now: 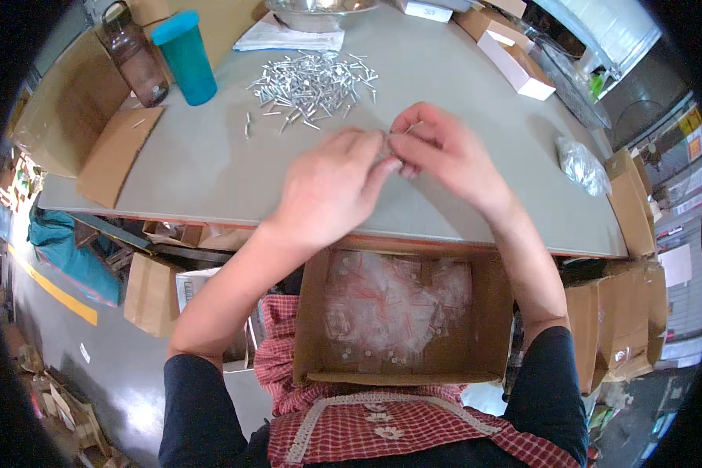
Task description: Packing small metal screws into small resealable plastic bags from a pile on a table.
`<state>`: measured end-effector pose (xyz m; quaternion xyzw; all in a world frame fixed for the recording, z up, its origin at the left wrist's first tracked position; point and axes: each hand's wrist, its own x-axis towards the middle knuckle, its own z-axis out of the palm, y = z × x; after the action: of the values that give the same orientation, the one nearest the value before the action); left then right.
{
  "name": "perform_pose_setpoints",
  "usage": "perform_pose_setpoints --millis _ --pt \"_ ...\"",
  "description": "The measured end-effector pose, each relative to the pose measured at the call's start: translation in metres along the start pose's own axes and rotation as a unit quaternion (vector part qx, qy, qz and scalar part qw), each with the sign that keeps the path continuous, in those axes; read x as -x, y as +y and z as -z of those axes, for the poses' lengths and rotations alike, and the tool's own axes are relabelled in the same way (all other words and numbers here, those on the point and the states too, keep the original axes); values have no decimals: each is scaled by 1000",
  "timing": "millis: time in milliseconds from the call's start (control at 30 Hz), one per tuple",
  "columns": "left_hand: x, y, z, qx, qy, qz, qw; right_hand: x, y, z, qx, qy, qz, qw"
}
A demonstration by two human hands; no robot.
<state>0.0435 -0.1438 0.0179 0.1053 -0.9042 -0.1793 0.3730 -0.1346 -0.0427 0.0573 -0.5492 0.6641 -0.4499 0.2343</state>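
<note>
Nearest, on the lap, an open box [402,312] holds many small clear bags of filled parts. Above it, over the counter [203,164], the left hand [327,187] and right hand [444,152] meet fingertip to fingertip, seemingly pinching a small clear bag between them; what is in it is too blurred to tell. This looks like the bagging step. Sealing it and dropping it into the box would need a steady pinch. Beyond lies the loose pile of screws [312,86], then a teal cup [186,56].
</note>
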Motion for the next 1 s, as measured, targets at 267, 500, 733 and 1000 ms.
perform_pose_setpoints --millis 267,500,733,1000 --pt "8 -47 11 45 101 98 989 -72 51 4 559 32 105 822" --pt "8 -50 11 59 107 125 985 -132 43 -3 455 -23 26 890" --pt "11 -59 11 70 114 74 988 -112 5 -8 200 -127 -11 971" --pt "11 -53 15 92 115 66 987 -69 8 -41 -84 -82 173 978"
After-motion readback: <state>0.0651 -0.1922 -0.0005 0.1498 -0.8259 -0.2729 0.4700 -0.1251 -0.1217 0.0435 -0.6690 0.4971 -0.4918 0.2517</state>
